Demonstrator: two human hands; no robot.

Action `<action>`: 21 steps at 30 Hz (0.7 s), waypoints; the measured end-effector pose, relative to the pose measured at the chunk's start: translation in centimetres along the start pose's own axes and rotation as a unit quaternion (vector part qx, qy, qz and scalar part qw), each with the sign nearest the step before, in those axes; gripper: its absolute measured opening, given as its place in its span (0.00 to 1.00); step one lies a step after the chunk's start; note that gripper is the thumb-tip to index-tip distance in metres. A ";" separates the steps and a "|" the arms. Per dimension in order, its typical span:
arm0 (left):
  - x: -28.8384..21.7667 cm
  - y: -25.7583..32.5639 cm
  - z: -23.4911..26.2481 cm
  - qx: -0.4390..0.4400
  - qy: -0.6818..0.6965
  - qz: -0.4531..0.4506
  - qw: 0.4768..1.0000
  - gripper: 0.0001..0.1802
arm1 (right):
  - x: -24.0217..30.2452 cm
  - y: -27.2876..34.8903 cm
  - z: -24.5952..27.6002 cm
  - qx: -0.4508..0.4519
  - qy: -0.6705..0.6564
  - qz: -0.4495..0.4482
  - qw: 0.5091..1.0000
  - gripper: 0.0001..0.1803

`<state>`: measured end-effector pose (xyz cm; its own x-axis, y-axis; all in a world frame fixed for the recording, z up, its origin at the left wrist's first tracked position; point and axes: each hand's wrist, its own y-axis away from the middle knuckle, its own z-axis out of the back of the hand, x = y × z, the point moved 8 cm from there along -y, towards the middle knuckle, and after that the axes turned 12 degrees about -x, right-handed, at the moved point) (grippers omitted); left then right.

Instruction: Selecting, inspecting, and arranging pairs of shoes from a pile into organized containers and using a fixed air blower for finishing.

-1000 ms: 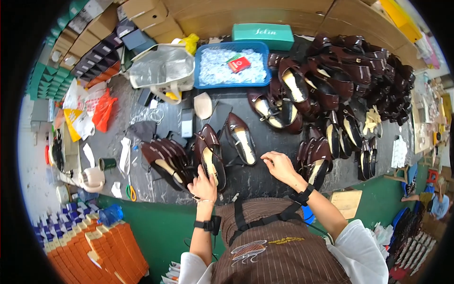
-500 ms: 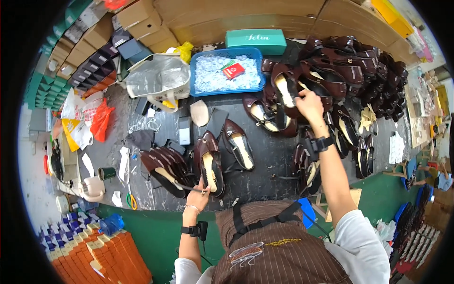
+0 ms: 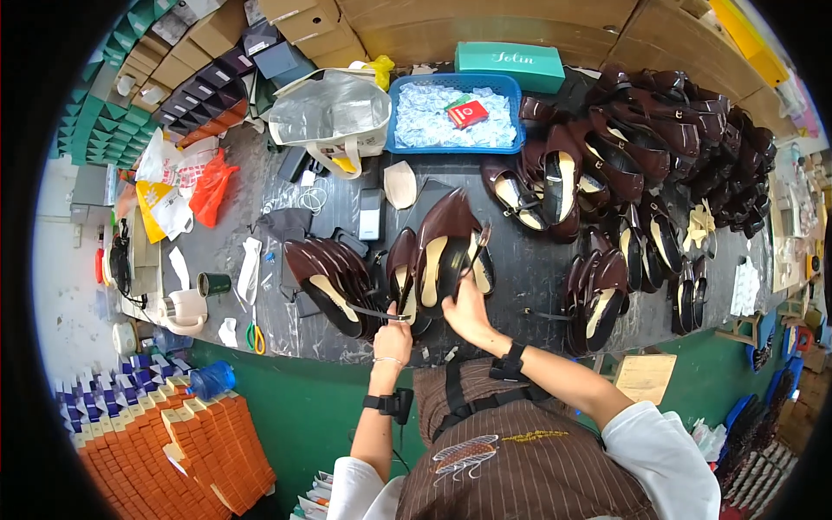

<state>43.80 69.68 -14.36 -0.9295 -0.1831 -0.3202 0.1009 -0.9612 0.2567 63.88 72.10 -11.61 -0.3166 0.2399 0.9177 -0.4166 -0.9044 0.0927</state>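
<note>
My right hand (image 3: 471,309) is closed round the heel end of a burgundy pointed flat shoe (image 3: 440,238), toe pointing away from me and insole showing. Partly behind it is another burgundy shoe (image 3: 485,270). My left hand (image 3: 393,338) is closed on a thin dark ankle strap (image 3: 374,313), by the heel of a narrower-looking shoe (image 3: 401,264). To the left of that hand, several like shoes (image 3: 325,286) stand nested in a row. Their straps trail toward my left fingers.
A blue basket (image 3: 394,139) of small clear packets stands behind, beside a silver-lined bag (image 3: 329,117) and a teal box (image 3: 510,68). Many burgundy shoes (image 3: 667,130) are heaped at far right. Green-handled scissors (image 3: 255,337) lie near the table's front edge, with a phone-sized grey device (image 3: 370,217) farther in.
My right hand has come from the shoe heap at the right to the front middle and now holds a shoe beside my left hand. The whole view has shifted slightly.
</note>
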 end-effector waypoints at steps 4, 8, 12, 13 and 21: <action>0.9 1.5 -0.9 -0.062 0.083 0.070 0.992 0.16 | 0.3 2.5 -2.7 0.110 0.042 -0.054 0.992 0.22; 2.9 3.5 -2.7 -0.091 0.329 0.313 0.886 0.14 | 2.8 2.7 -3.2 0.081 0.020 0.050 0.995 0.17; 2.1 3.4 -0.3 -0.143 0.177 0.204 0.952 0.13 | 3.2 3.3 -4.7 0.136 0.030 0.004 0.990 0.20; 2.9 3.4 -0.5 -0.143 0.178 0.205 0.952 0.13 | 3.0 3.6 -5.2 0.163 0.020 -0.020 0.986 0.20; 3.2 1.9 0.4 -0.234 0.159 0.076 0.956 0.08 | 4.4 2.5 -5.4 0.109 0.037 0.082 0.990 0.17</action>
<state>40.88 67.35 -14.51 -0.7439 -0.3091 -0.5925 0.4425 -0.8922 -0.0900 56.84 72.85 -9.44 -0.4300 0.1022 0.8970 -0.1640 -0.9859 0.0337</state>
